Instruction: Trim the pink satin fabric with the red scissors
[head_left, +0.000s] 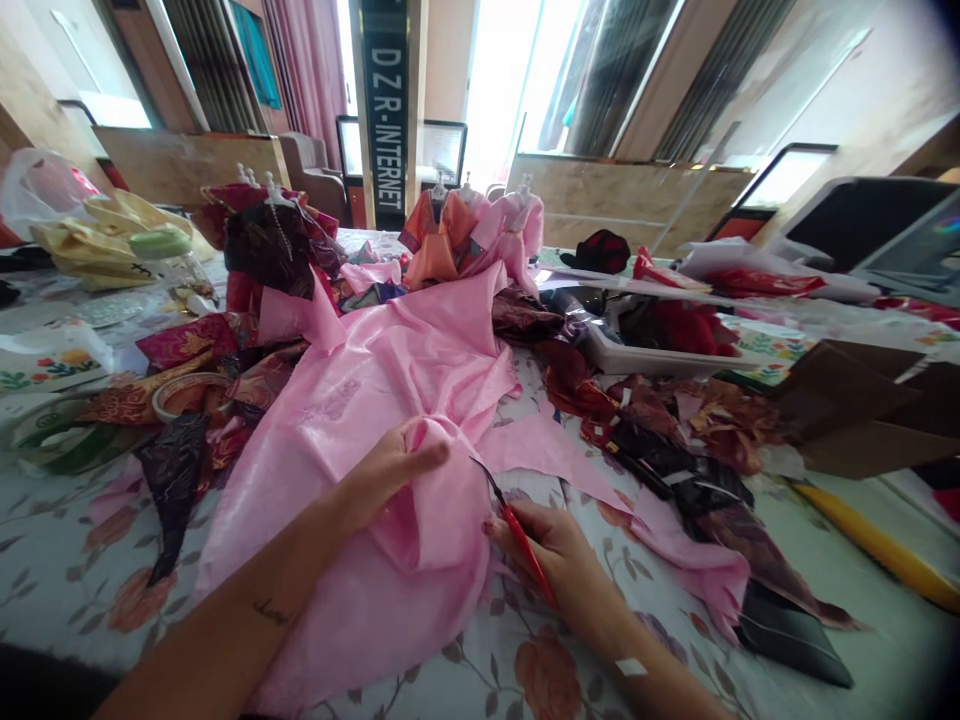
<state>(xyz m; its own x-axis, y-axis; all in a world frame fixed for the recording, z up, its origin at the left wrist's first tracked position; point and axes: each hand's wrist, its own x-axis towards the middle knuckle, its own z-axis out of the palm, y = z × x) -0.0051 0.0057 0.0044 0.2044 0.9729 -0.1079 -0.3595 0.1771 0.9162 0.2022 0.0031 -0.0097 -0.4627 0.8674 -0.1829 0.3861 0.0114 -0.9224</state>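
A length of pink satin cloth [405, 440] is lying bunched across the middle of the table, nearest its near edge, and a fold of it is rising between the two hands. The left hand [386, 470] is pressing down on that fold, its fingers lying together over the satin and its thumb reaching toward the crest. The right hand [551, 560] is pinching narrow red-handled scissors [525, 545] between thumb and fingers, their dark tip resting just beside the fold; whether the blades are open cannot be told. A floral tablecloth [90, 570] is covering the table beneath. Scraps of red, black and gold brocade [660, 420] are lying scattered to the right of the satin, and a black glossy piece [791, 635] is sitting near the right edge. A roll of tape [184, 392] is lying left of the satin. Small dressed mannequins [270, 240] are standing along the far edge, beside pink and orange gowns [465, 235].
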